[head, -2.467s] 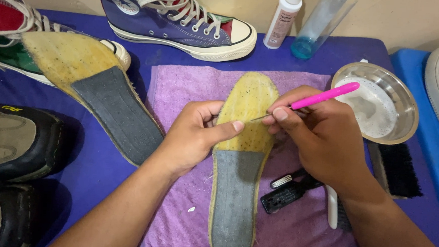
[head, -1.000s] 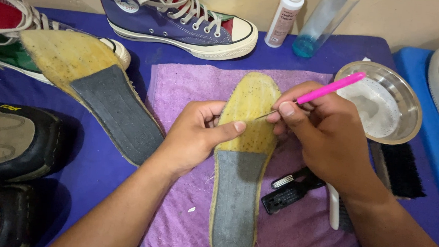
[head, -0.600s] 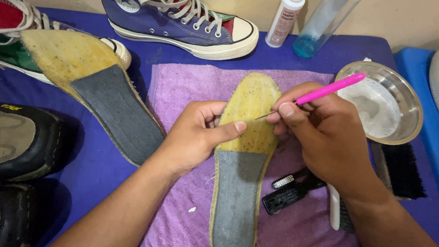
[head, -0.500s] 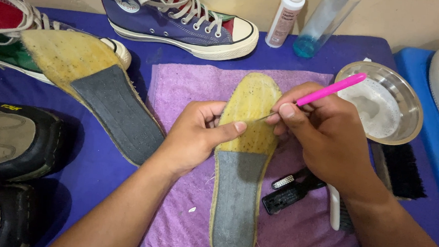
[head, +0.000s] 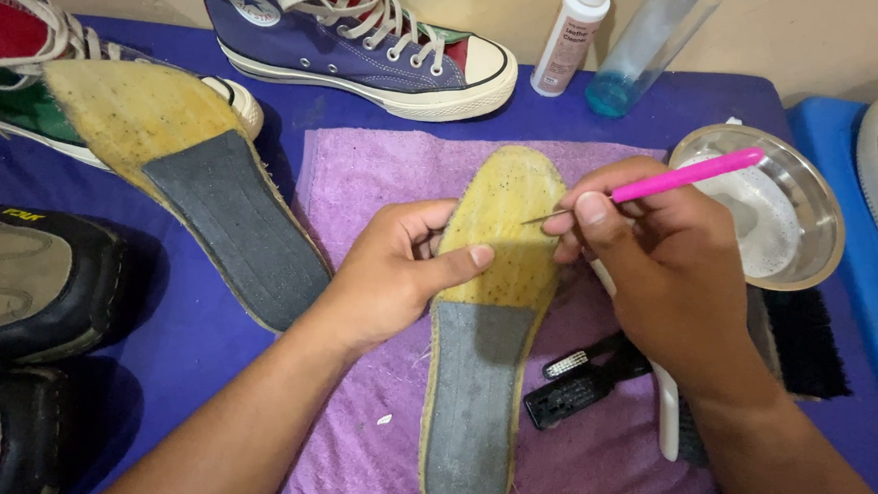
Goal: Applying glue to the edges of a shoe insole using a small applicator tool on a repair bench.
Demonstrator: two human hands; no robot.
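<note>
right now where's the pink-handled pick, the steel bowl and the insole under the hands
pink-handled pick (head: pixel 685 175), head view, middle of the pink handle
steel bowl (head: pixel 823 212), head view, right rim
insole (head: pixel 476 399), head view, grey heel half below the left hand

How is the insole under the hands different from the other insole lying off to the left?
The insole under the hands lies on the purple towel, pointing straight away; the left insole lies on the blue cloth, angled. The first is pinned by the left hand and picked at with the pink tool in the right hand; the other lies untouched. Both have a speckled yellow forefoot and grey heel.
</note>
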